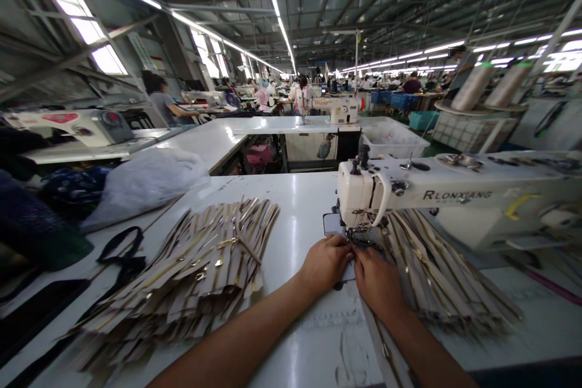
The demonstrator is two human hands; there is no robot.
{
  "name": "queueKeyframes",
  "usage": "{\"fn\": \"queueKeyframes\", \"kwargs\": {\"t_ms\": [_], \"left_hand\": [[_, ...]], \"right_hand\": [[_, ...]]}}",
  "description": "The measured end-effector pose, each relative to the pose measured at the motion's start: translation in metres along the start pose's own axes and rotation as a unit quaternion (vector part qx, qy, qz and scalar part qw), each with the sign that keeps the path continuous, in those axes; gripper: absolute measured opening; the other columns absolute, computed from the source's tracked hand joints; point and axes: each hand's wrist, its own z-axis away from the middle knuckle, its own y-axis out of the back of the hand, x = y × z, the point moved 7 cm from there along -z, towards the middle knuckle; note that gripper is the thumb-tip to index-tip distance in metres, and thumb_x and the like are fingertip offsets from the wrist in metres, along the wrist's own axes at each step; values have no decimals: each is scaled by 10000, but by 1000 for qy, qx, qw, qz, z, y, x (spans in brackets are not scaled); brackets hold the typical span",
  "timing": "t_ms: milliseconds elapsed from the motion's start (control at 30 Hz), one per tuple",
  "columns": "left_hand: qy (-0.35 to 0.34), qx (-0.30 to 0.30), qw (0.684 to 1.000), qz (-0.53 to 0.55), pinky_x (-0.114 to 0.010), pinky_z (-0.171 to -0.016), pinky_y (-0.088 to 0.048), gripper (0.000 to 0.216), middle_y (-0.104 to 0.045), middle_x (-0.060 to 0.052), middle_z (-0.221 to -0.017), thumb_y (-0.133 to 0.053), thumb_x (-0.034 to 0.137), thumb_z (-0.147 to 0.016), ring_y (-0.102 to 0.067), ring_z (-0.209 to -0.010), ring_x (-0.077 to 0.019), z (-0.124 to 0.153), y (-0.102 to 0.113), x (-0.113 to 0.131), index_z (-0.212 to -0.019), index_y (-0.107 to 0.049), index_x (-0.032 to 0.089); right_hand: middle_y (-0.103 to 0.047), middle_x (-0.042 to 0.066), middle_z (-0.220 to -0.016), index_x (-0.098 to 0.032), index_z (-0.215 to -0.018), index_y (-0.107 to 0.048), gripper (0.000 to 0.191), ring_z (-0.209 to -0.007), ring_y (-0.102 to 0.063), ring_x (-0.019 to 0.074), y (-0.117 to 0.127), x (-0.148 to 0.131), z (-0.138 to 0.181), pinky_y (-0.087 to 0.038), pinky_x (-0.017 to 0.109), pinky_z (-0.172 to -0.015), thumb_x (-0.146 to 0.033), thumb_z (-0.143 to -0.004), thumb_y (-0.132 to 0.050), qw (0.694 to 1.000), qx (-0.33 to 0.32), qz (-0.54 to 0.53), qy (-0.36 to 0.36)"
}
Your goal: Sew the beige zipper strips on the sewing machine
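My left hand (pixel 325 262) is closed, its fingertips pinched together just below the needle area of a white sewing machine (pixel 364 200). Against it, my right hand (pixel 378 282) also has its fingers pressed together. Both grip the end of a beige zipper (pixel 386 348) with gold teeth; the fingers mostly hide that end. From there the zipper trails under my right wrist towards the front edge. A big pile of similar zippers (pixel 209 267) lies left of my hands. More zippers (pixel 431 273) are fanned out to the right, beneath the machine arm.
A white translucent bag (pixel 145 185) and black straps (pixel 120 254) lie on the left. Thread cones (pixel 473 88) stand at right. Behind the table are a white bin (pixel 393 136) and another sewing machine (pixel 341 110). A co-worker (pixel 166 103) sits at far left.
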Motion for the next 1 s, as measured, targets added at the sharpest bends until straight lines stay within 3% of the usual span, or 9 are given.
{"fn": "queueKeyframes", "kwargs": {"t_ms": [233, 367, 467, 700, 1000], "left_hand": [[0, -3, 1000, 14, -321, -868, -507, 162, -636, -66, -996, -545, 230, -921, -587, -954, -199, -4, 0, -5, -987, -680, 171], [-58, 1, 998, 27, -335, -883, -496, 253, -620, -82, -1045, -484, 213, -954, -577, -989, -199, -4, 1, 2, -1147, -647, 194], [-79, -7, 996, 29, -333, -878, -495, 257, -624, -85, -1019, -467, 225, -965, -573, -978, -201, -4, 1, 5, -1092, -690, 199], [-61, -26, 998, 19, -332, -897, -499, 280, -624, -76, -1041, -461, 214, -962, -562, -1006, -203, -3, -1, 3, -1126, -688, 226], [-68, -16, 998, 0, -308, -877, -495, 275, -634, -64, -1049, -450, 217, -968, -565, -990, -200, -1, 0, 6, -1104, -689, 219]], "right_hand": [[-688, 98, -1022, -183, -1178, -633, 353, -908, -665, 201, -1, -1, 1, -487, 291, -721, -159, -934, -379, 1000, -1, -12, 19], [-684, 98, -1002, -161, -1081, -667, 331, -900, -663, 200, 0, 1, 6, -489, 292, -737, -164, -942, -366, 1000, -10, -10, 16], [-682, 98, -1040, -160, -1122, -647, 325, -920, -661, 207, 2, 4, 15, -497, 308, -771, -169, -937, -379, 999, -7, -38, 16], [-687, 84, -962, -172, -1114, -632, 316, -873, -658, 200, 4, 12, 40, -506, 336, -794, -183, -940, -369, 993, 50, -110, 15], [-674, 89, -906, -169, -1027, -685, 373, -812, -660, 192, 0, 3, 38, -511, 291, -729, -67, -882, -356, 999, 11, -28, 38]]}}
